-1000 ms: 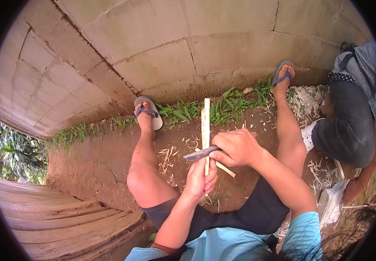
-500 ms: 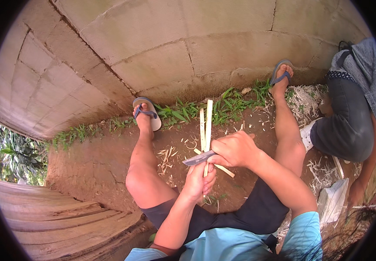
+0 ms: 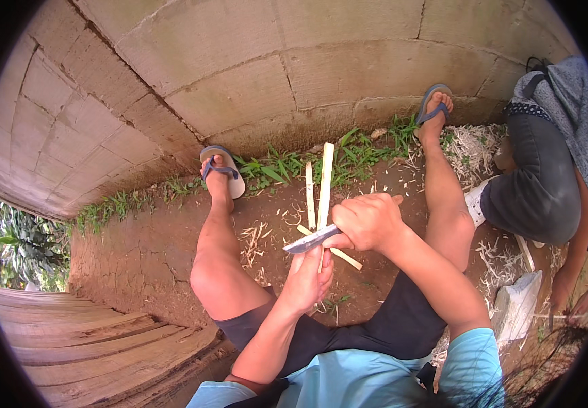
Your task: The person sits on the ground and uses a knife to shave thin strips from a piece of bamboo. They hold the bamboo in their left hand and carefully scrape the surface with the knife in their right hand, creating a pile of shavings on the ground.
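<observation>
Between my knees, my left hand [image 3: 307, 277] is closed round the lower part of a pale split-wood strip [image 3: 325, 187], possibly bamboo, which points away from me. A knife [image 3: 311, 240] is gripped in my right hand [image 3: 370, 221], its handle end poking out past the fist. The blade lies across the strip just above my left fingers, tip to the left. Past my hands, a second pale strip [image 3: 309, 194] lies on the ground. Another strip [image 3: 346, 258] crosses beneath the blade. Both hands partly cover these pieces.
Shavings [image 3: 256, 238] litter the brown dirt [image 3: 131, 265]. A block wall [image 3: 239, 102] with grass at its foot stands ahead. Wooden planks [image 3: 96, 333] lie at lower left. A co-worker [image 3: 539, 183] crouches at right beside a pale block [image 3: 517, 309] and more shavings.
The view has shifted slightly. My right hand and the knife have moved a little away from me and to the right along the held strip. More of the co-worker's hands now shows.
</observation>
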`<state>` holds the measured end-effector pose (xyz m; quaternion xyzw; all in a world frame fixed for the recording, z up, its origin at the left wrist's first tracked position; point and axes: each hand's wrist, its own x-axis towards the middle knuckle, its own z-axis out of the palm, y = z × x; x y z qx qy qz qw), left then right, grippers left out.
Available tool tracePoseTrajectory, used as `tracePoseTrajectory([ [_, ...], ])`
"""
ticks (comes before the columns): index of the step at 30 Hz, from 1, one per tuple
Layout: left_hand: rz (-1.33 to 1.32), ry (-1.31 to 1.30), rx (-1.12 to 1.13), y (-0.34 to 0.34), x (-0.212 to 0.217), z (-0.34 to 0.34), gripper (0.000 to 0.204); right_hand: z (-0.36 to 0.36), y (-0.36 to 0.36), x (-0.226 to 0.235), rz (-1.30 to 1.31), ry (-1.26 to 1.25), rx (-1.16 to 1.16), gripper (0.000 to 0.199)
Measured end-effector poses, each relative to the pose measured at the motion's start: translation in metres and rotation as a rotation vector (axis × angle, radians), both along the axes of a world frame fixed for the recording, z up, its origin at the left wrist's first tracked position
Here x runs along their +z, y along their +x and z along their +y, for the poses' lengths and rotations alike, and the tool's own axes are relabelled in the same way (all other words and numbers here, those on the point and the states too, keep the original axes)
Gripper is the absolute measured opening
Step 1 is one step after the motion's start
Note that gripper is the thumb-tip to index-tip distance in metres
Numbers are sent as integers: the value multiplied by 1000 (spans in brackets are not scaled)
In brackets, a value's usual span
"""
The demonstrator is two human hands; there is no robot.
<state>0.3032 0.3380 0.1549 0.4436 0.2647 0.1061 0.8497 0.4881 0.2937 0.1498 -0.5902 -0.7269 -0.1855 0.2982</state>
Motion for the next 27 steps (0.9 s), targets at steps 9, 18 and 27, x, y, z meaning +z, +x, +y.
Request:
tracePoseTrajectory([
  [9,102,74,-75,-5,-1,-12,45,18,69,12,311,67,-520,53],
  [18,46,-39,180,-4,-1,15,36,9,-10,-1,211,-167,56,46],
  [27,41,-16,151,-6,-10,14,33,17,-13,-18,135,-156,35,52],
])
